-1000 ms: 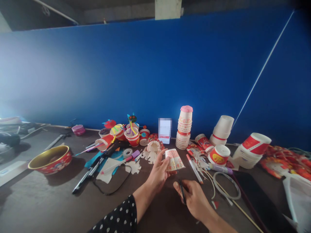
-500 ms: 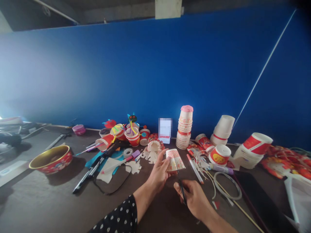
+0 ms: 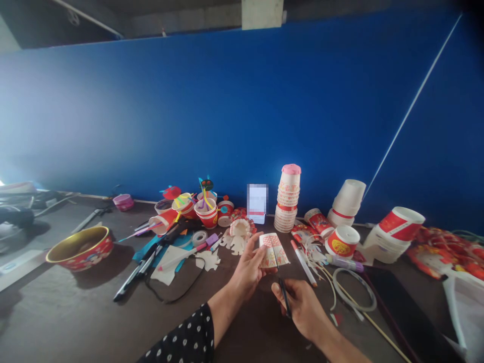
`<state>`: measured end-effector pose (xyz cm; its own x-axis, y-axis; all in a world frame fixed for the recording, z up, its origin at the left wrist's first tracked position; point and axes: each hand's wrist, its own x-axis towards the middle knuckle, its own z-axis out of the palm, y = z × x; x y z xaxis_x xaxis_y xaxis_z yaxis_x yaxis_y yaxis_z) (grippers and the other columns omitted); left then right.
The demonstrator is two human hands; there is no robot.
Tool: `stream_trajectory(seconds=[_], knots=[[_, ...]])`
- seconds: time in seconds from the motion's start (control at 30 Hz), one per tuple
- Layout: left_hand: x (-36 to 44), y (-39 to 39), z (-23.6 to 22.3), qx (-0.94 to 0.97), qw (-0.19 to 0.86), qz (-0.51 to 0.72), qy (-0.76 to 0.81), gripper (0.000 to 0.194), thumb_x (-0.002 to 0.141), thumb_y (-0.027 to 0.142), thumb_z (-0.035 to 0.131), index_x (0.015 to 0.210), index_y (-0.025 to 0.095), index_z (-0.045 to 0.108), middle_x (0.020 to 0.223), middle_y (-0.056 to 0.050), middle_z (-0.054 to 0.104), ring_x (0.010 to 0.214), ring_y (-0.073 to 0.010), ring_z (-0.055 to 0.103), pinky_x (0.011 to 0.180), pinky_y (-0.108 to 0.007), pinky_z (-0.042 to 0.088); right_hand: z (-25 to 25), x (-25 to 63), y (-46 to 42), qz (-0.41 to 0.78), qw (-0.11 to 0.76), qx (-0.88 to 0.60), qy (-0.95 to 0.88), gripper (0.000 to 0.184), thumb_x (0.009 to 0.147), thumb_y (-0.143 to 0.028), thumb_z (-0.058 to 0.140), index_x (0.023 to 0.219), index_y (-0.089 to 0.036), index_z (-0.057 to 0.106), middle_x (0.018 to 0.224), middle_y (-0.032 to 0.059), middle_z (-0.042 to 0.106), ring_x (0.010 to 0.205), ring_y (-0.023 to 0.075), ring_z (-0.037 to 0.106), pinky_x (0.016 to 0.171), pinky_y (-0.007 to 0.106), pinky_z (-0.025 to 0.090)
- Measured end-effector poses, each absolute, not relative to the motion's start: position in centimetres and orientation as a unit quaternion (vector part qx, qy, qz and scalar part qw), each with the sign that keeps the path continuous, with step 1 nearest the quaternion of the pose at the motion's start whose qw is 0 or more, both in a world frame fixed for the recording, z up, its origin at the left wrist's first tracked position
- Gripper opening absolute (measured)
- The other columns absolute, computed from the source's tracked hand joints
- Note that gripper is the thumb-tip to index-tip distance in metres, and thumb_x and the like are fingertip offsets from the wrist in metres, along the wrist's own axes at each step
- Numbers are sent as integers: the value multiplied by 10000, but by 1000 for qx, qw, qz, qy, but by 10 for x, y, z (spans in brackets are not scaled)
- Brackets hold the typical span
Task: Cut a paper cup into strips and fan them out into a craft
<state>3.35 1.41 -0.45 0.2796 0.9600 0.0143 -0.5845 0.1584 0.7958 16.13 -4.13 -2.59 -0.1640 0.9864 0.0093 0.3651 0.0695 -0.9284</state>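
Note:
My left hand point(image 3: 249, 263) grips a piece of white paper with a red and yellow print point(image 3: 280, 256), thumb on its face and fingers behind. It looks like paper-cup material. My right hand point(image 3: 298, 305) is closed round the dark handles of a pair of scissors point(image 3: 286, 297). The blades point away from me and lie at the paper's near edge and over its printed face. White cut-paper shapes point(image 3: 237, 244) lie just beyond my left hand. A white marker with a red cap point(image 3: 303, 263) rests to the right of the paper.
A tall stack of paper cups point(image 3: 287, 201) stands behind the paper, beside an upright phone point(image 3: 257, 204). Left are a red bowl point(image 3: 81, 257), a glue gun point(image 3: 151, 262) and decorated cups point(image 3: 206, 212). More cups point(image 3: 389, 234) and a tube coil point(image 3: 355, 290) are right.
The scissor blades reach a little further over the paper, and a dark line now runs up its printed face. Both hands have barely shifted.

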Motion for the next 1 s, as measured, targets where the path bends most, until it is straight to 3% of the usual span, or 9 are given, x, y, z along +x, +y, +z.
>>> stream_trajectory(seconds=[0.6,0.83,1.0], knots=[[34,14,-4,357,713,546,257,703,711,366,643,1296,274,265,861,-38,576,723,-182,602,577,-271,488,-25,163,-42,380,352,-557,-649,445,803,-533,446,540,-175,454,444,-32,453,438,95,432,426,204,271],[31,14,-3,346,726,535,259,624,765,348,569,1310,290,270,990,-71,570,738,-184,585,554,-280,495,-31,163,-39,390,371,-556,-634,450,799,-544,442,544,-173,451,445,-37,443,431,89,418,433,202,284],[29,15,-1,345,723,529,279,628,759,335,576,1313,287,285,973,-76,583,685,-172,588,539,-270,486,-26,163,-39,405,365,-549,-634,475,782,-579,446,552,-164,471,465,-23,477,460,97,432,450,204,291]])
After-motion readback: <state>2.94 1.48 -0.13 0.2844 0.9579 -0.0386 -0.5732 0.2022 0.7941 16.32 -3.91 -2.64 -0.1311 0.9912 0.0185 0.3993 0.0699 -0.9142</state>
